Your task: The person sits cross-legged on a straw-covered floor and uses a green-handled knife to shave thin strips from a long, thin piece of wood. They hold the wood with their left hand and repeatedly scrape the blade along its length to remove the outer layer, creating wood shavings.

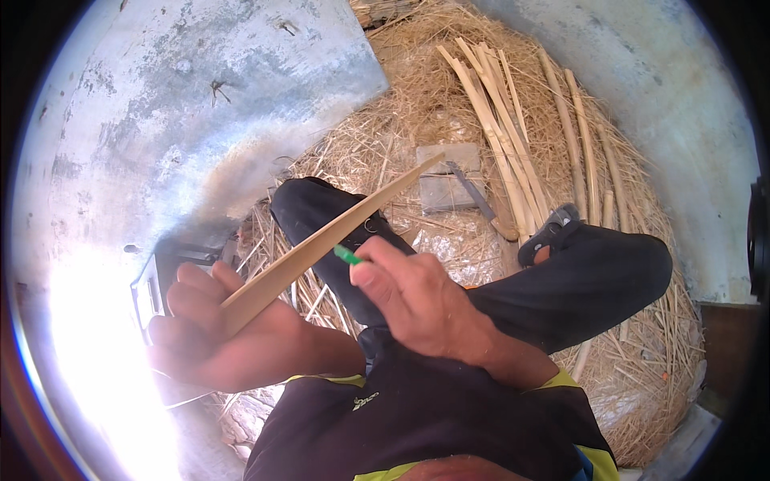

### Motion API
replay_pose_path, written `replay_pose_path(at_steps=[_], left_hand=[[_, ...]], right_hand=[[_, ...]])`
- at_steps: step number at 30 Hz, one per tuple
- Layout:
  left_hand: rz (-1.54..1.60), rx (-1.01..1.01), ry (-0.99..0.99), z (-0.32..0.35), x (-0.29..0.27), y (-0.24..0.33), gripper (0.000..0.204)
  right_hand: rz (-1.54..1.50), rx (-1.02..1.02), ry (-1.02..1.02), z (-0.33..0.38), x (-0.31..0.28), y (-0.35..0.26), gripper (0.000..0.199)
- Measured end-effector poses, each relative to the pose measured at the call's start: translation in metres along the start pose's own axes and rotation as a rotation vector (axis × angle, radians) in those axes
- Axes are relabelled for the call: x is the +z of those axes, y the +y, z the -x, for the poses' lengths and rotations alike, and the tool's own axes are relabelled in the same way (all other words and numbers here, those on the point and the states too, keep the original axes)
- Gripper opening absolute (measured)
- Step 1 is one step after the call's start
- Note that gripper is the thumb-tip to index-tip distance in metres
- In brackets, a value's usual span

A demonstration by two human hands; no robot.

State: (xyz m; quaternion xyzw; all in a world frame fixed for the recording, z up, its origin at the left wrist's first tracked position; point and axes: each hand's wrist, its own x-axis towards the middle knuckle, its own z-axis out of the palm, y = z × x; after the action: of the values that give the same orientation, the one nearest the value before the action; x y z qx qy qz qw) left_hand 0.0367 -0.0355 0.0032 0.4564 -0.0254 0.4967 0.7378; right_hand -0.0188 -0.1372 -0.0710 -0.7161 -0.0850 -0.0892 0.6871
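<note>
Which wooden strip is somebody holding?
The wide pale strip gripped in the left hand; the other strips lie on the straw.

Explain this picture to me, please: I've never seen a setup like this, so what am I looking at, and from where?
There is no machine here, just a person's two bare hands. The single picture comes from a wide fisheye camera on that person's head, looking down, so straight edges bend near the rim. The person sits with bent legs in dark trousers.

The left hand holds a long, flat, pale strip. The right hand grips a small green object, mostly hidden; I can't tell whether it touches the strip.

On the ground lie straw-like shavings, more long pale strips, and a knife with its blade partly over a greyish block.
</note>
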Motion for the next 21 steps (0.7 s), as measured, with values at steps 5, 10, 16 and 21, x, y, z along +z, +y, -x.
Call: replay_pose_path(at_steps=[5, 10, 16, 21], left_hand=[[-0.009, 0.023, -0.052, 0.021, 0.001, 0.007, 0.047], [0.048, 0.078, -0.14, 0.03, -0.003, 0.012, 0.045], [0.027, 0.13, -0.064, 0.044, 0.004, 0.011, 0.046], [0.01, 0.133, -0.097, 0.037, -0.002, 0.012, 0.047]], right_hand=[[0.089, -0.053, 0.031, 0.012, 0.008, -0.016, 0.023], [0.133, -0.096, 0.041, 0.018, 0.015, -0.02, 0.02], [0.376, -0.055, 0.035, 0.025, 0.014, -0.012, 0.023], [0.555, -0.056, 0.033, 0.025, 0.014, -0.012, 0.024]])
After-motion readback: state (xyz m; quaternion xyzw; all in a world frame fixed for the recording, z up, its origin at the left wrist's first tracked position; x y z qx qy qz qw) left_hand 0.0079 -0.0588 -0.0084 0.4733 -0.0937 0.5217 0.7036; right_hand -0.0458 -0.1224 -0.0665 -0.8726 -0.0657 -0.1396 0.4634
